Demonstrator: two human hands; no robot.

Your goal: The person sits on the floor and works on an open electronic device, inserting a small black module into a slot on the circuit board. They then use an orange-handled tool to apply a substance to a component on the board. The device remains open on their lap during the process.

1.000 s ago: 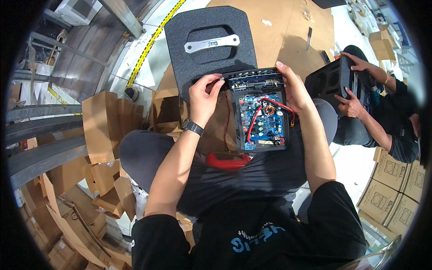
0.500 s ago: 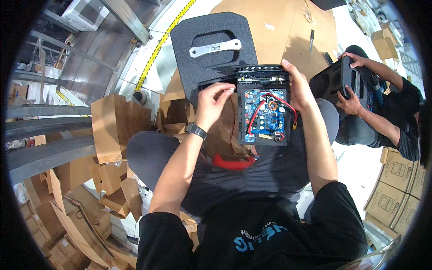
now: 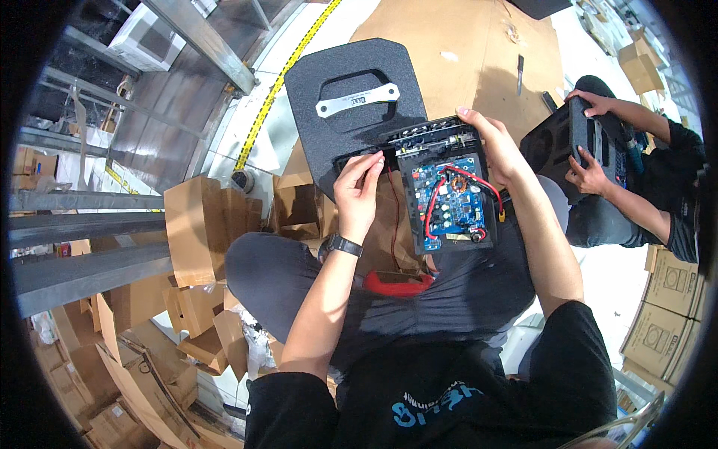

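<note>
My right hand (image 3: 502, 150) grips the upper right edge of a black electronics module (image 3: 485, 238), thumb over its top rim. A blue circuit board (image 3: 452, 196) faces up inside the module, with thick red wires looping across it to a yellow connector (image 3: 501, 218). At the module's upper left corner my left hand (image 3: 360, 191) is pinched closed; whatever is between its fingertips is too small to make out. A thin red wire (image 3: 395, 236) hangs just beside those fingertips. Directly beyond stands a black speaker cabinet (image 3: 318, 78) with a silver handle plate (image 3: 359, 100).
A red object (image 3: 398, 283) lies between my legs. Open cardboard boxes (image 3: 196, 232) crowd the left, by metal racking (image 3: 90, 228). A knife (image 3: 520, 75) lies on flat cardboard (image 3: 456, 30). At right, a co-worker's hands (image 3: 589, 176) hold another black cabinet (image 3: 550, 146), near stacked cartons (image 3: 658, 333).
The module has tilted, its top right corner now higher than its left. Both my hands and the module sit slightly farther right and lower in the view, which has itself shifted.
</note>
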